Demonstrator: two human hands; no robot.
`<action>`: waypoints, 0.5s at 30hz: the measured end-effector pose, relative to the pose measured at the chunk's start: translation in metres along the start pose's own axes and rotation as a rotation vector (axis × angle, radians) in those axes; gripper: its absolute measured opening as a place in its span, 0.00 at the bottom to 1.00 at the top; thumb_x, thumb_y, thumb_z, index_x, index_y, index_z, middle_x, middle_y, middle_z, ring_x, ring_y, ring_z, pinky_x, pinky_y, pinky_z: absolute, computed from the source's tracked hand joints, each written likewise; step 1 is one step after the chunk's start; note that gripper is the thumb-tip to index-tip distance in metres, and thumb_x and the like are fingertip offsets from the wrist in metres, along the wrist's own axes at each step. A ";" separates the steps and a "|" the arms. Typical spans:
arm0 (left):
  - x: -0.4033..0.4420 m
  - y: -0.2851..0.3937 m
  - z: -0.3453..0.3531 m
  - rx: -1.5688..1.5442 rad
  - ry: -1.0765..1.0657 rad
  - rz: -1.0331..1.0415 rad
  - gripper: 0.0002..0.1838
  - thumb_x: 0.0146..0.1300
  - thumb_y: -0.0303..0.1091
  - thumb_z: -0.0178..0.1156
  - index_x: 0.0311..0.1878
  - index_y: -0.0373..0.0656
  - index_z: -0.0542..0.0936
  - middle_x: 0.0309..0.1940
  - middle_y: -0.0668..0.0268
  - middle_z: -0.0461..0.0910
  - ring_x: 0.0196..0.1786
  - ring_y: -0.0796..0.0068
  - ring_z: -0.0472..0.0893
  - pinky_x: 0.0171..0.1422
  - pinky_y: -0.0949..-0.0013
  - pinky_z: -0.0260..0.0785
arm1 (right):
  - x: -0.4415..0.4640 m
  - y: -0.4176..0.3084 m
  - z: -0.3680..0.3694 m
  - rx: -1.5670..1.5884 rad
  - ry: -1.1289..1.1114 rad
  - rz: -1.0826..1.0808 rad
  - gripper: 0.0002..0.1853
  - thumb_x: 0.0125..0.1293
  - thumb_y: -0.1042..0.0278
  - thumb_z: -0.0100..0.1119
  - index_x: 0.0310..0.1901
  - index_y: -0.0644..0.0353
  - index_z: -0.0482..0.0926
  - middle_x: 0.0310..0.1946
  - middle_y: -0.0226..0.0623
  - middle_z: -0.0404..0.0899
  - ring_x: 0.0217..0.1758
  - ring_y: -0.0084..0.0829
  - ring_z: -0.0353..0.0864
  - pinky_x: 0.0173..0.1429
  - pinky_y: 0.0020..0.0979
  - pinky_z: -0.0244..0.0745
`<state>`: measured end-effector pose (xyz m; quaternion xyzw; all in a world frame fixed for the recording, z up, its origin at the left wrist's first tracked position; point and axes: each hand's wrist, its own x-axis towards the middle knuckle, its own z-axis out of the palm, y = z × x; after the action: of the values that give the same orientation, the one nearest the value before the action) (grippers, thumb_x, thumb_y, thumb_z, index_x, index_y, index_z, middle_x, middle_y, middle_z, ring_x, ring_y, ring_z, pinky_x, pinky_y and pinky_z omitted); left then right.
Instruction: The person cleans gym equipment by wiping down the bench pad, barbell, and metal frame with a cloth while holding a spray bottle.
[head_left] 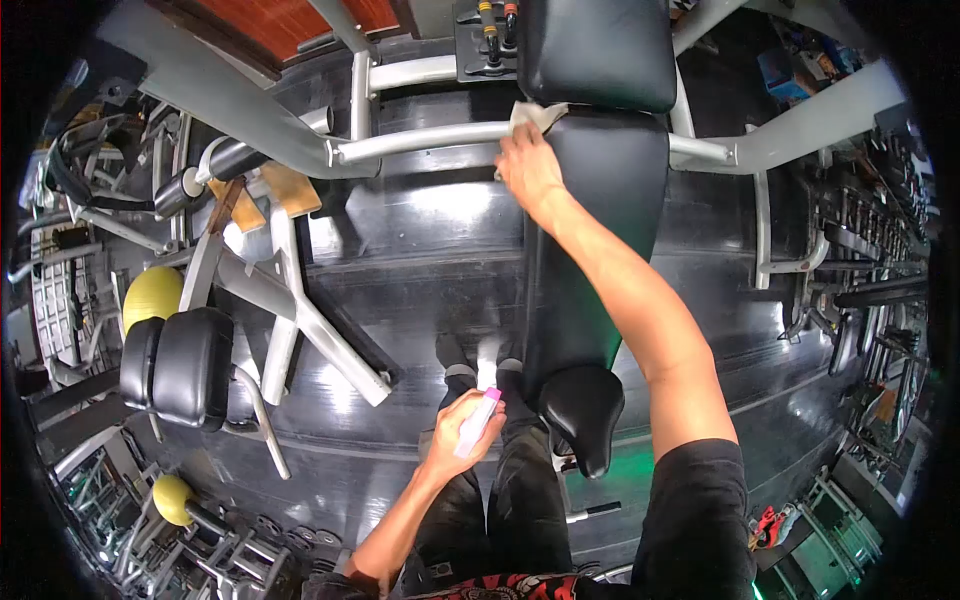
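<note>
My right hand (525, 165) reaches far forward, its fingers closed on a pale cloth (538, 116). The cloth lies against the left edge of the black padded bench (600, 220), close to where the seat pad meets the upright back pad (597, 50). Low in front of my body, my left hand (466, 430) is wrapped around a small whitish bottle (474, 428) with a pink top. Part of the bottle is hidden by the fingers.
A silver frame bar (430, 138) crosses behind the bench. At its near end is a black saddle-shaped seat (582, 415). Left stands a machine with black pads (193, 368) and a yellow ball (153, 295). Racks of weights (870, 215) line the right side.
</note>
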<state>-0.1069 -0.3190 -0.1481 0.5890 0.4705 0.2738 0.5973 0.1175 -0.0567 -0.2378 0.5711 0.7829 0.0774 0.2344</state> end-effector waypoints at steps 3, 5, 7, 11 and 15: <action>-0.003 -0.005 0.004 0.008 0.012 0.025 0.07 0.55 0.19 0.64 0.38 0.37 0.79 0.32 0.62 0.80 0.33 0.71 0.81 0.38 0.69 0.72 | -0.025 -0.028 0.012 -0.121 -0.199 -0.206 0.20 0.70 0.58 0.49 0.62 0.47 0.76 0.63 0.33 0.72 0.71 0.40 0.62 0.74 0.51 0.48; -0.005 -0.003 0.005 0.000 0.009 0.023 0.08 0.55 0.19 0.64 0.38 0.37 0.79 0.32 0.62 0.80 0.33 0.70 0.81 0.38 0.69 0.72 | -0.038 -0.059 0.029 -0.103 -0.391 -0.254 0.24 0.69 0.59 0.50 0.67 0.47 0.71 0.69 0.36 0.65 0.73 0.43 0.60 0.74 0.50 0.49; -0.006 -0.001 0.005 -0.005 0.007 0.021 0.08 0.54 0.19 0.64 0.38 0.37 0.79 0.32 0.61 0.80 0.33 0.70 0.81 0.38 0.69 0.72 | -0.066 -0.086 0.046 -0.172 -0.366 -0.318 0.25 0.70 0.58 0.50 0.68 0.48 0.68 0.71 0.37 0.62 0.75 0.44 0.57 0.74 0.55 0.47; -0.009 0.000 -0.002 -0.023 -0.035 -0.019 0.08 0.55 0.19 0.65 0.39 0.36 0.79 0.33 0.60 0.80 0.34 0.69 0.82 0.39 0.70 0.73 | -0.095 -0.112 0.057 -0.150 -0.429 -0.362 0.23 0.70 0.59 0.48 0.66 0.48 0.71 0.71 0.39 0.61 0.76 0.47 0.53 0.74 0.57 0.45; -0.011 -0.003 -0.010 -0.019 -0.047 -0.019 0.08 0.56 0.20 0.65 0.40 0.35 0.79 0.34 0.59 0.80 0.36 0.68 0.82 0.40 0.70 0.73 | -0.091 -0.105 0.071 -0.082 -0.327 -0.287 0.21 0.70 0.60 0.48 0.63 0.49 0.75 0.65 0.37 0.66 0.74 0.48 0.56 0.73 0.54 0.47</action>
<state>-0.1205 -0.3250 -0.1474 0.5851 0.4593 0.2585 0.6164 0.0811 -0.1868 -0.3163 0.4488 0.8038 -0.0187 0.3899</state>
